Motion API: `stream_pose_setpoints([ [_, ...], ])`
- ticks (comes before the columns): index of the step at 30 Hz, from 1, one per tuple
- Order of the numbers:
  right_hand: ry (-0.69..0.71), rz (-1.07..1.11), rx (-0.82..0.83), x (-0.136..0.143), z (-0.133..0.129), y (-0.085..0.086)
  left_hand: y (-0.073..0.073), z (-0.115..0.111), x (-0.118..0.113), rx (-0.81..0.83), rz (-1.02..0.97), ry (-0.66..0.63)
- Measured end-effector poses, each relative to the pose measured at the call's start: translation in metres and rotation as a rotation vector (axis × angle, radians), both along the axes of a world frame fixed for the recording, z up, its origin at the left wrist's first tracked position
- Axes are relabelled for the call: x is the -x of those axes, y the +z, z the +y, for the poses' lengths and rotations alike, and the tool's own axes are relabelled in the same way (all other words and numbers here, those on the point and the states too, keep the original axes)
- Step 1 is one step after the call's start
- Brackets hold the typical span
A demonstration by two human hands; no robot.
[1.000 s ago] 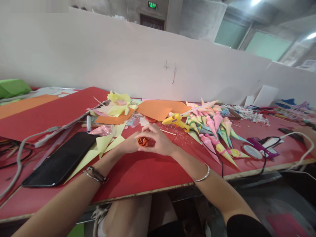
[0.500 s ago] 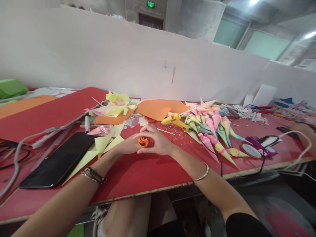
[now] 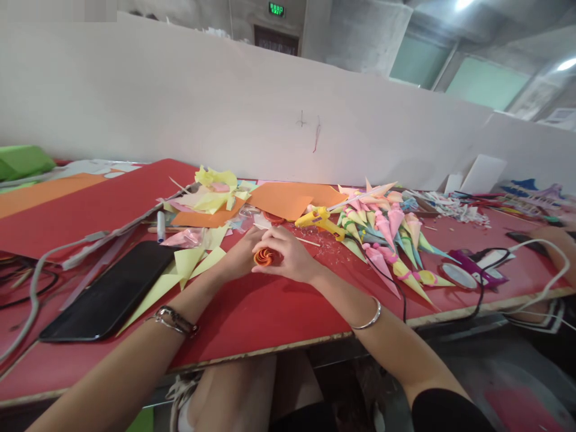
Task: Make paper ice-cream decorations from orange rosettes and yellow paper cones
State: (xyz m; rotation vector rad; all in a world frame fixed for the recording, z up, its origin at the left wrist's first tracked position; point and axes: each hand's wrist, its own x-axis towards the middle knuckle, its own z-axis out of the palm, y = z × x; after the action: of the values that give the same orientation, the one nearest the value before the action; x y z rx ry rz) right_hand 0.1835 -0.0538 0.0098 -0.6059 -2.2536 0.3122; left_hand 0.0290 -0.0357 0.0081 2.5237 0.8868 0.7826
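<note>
An orange rolled paper rosette (image 3: pixel 263 257) sits between my two hands over the middle of the red table. My right hand (image 3: pixel 288 255) curls around it, thumb below and fingers above. Close against its left side is my left hand (image 3: pixel 238 255), its fingers partly hidden behind the right hand and the rosette. Behind the hands lies a thin white stick (image 3: pixel 308 242). Just beyond, to the right, a yellow glue gun (image 3: pixel 319 221) rests beside a pile of pastel paper cones (image 3: pixel 382 225).
A black phone (image 3: pixel 108 294) and yellow paper pieces (image 3: pixel 153 297) lie at the left. Orange sheets (image 3: pixel 283 201) and crumpled yellow paper (image 3: pixel 216 180) are at the back. Cables run at both sides. Another person's arm (image 3: pixel 555 246) rests at the far right.
My left hand has shifted slightly, its fingers now further behind the right hand. The rosette is turned a little in the grasp. At the far right, more of the other person's striped clothing shows.
</note>
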Motion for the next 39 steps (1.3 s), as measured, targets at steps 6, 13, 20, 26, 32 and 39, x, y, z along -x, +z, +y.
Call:
stream_pose_setpoints([
  [6, 0.026, -0.04, -0.004, 0.0, 0.0, 0.001, -0.001, -0.001, 0.001, 0.029, -0.005, 0.003],
  [13, -0.031, -0.03, -0.021, 0.0, 0.001, 0.0, 0.0, -0.001, 0.001, -0.035, 0.025, 0.014],
  [20, 0.003, -0.006, -0.008, -0.002, 0.004, -0.003, 0.005, -0.006, 0.0, 0.043, -0.028, -0.001],
  [26, -0.007, 0.024, -0.04, -0.002, 0.006, -0.005, 0.005, -0.006, -0.001, 0.014, -0.052, 0.051],
  [32, -0.059, 0.076, 0.045, 0.0, 0.004, -0.003, -0.003, 0.003, 0.005, 0.028, -0.017, 0.035],
  [39, -0.094, 0.25, 0.181, 0.001, 0.007, -0.004, -0.006, 0.002, 0.004, 0.181, -0.034, -0.004],
])
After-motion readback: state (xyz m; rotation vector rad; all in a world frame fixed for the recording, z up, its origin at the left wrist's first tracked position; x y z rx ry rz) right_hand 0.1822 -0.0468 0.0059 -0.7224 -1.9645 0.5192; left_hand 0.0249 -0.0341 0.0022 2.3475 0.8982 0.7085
